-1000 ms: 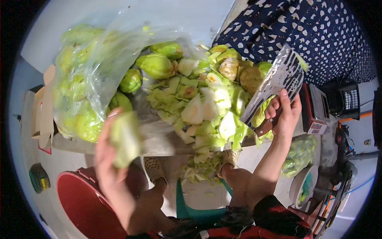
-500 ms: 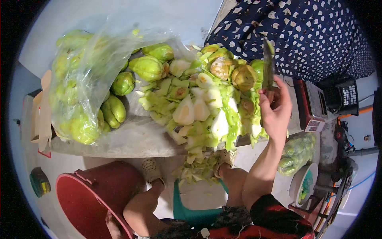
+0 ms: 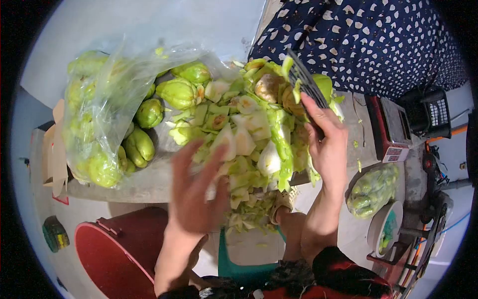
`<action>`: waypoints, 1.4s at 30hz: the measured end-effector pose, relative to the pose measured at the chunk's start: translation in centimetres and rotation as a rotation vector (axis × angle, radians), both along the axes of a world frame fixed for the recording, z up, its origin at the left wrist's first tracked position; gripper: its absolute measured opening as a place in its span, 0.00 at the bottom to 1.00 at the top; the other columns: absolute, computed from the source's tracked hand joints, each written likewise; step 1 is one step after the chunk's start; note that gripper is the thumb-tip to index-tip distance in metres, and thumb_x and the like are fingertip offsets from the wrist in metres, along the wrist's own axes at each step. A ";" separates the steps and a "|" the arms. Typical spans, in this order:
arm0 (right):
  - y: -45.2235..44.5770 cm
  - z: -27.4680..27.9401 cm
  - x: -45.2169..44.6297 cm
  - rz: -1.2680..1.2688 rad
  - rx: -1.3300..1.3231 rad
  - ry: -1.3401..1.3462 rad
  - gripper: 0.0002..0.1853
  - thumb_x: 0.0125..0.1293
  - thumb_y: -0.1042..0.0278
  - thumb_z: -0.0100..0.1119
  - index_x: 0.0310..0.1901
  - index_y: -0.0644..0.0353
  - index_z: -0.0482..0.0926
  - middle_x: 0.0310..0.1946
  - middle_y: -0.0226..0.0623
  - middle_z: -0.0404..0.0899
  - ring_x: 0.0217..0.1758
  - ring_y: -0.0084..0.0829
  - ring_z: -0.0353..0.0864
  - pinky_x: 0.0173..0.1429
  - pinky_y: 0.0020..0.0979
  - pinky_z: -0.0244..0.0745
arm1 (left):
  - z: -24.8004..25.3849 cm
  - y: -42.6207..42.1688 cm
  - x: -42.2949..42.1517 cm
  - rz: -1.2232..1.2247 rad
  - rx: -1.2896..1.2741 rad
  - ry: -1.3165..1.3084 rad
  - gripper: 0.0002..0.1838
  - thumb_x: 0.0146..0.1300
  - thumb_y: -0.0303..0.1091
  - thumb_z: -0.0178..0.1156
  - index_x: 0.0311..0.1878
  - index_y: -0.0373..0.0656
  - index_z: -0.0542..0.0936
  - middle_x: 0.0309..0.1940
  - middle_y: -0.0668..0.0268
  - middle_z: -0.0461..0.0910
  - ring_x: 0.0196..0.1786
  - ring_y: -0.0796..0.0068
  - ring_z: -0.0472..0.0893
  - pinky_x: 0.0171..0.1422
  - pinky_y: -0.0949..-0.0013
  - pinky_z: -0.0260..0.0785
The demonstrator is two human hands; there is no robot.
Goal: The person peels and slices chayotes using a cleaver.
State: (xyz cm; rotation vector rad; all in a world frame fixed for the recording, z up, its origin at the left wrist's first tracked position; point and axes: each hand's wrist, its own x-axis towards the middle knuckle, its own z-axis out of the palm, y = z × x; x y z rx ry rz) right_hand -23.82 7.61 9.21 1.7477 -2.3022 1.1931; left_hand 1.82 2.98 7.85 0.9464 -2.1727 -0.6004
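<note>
In my right hand point(image 3: 328, 142) is a broad-bladed knife point(image 3: 309, 82), tilted up and to the left, with bits of green peel stuck to its blade. My left hand point(image 3: 196, 194) is blurred by motion, its fingers spread and nothing visible in them, over the front edge of the counter. Between and beyond the hands lies a heap of chayote peelings point(image 3: 284, 149) with pale cut chayote pieces point(image 3: 244, 142) in it. Browned chayotes point(image 3: 269, 88) lie behind the heap, near the knife. Whole green chayotes point(image 3: 138, 147) sit left of it, beside a clear plastic bag point(image 3: 94, 124) full of more.
A red bucket point(image 3: 114, 244) lies tilted at lower left. On the right are a red scale point(image 3: 391, 129), a black basket point(image 3: 438, 112), a bag of chayotes point(image 3: 373, 192) and a white tub point(image 3: 381, 226). Dark patterned cloth point(image 3: 368, 45) hangs at the far side. Peelings litter the floor.
My left hand has come up from beside the bucket to the counter's front edge. My right hand has moved left, and the knife now leans left over the heap.
</note>
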 end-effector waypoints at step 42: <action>-0.2 -1.5 -1.6 -0.089 -0.061 -0.269 0.25 0.54 0.83 0.64 0.55 0.54 0.75 0.27 0.34 0.77 0.27 0.23 0.73 0.35 0.24 0.69 | -7.6 -22.2 -2.6 0.090 0.029 -0.704 0.48 0.31 0.36 0.74 0.64 0.58 0.69 0.55 0.62 0.71 0.63 0.56 0.69 0.66 0.51 0.65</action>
